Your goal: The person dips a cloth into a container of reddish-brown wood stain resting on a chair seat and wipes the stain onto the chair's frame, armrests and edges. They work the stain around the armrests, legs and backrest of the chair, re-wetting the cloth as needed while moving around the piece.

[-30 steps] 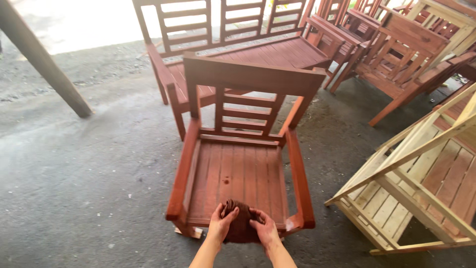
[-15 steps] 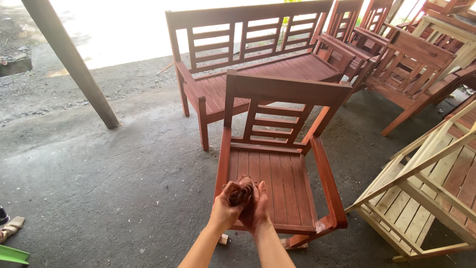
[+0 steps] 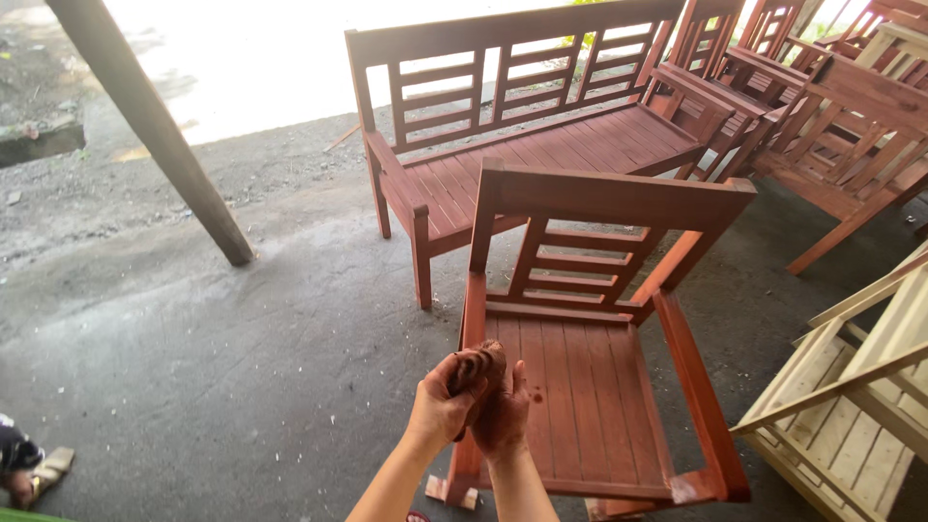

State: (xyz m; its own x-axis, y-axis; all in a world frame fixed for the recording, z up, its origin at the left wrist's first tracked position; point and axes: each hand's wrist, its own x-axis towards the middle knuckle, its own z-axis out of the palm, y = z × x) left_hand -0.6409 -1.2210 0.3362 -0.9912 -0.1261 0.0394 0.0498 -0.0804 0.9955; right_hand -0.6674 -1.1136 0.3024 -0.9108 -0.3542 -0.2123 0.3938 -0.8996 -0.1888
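Note:
Both my hands are clasped together around a dark, stain-soaked rag, held up over the front left corner of a red-brown wooden armchair. My left hand wraps the rag from the left. My right hand, smeared with reddish stain, presses against it from the right. The chair's slatted seat lies just right of my hands, and its left armrest runs right behind them.
A long red-brown slatted bench stands behind the chair, with more stained chairs at the back right. Unstained pale wooden furniture lies at the right edge. A slanted wooden post rises at left. Someone's foot shows lower left.
My hands lifted the rag off the chair seat and bunched it between them. My view swung left, so the chair now sits further right in view.

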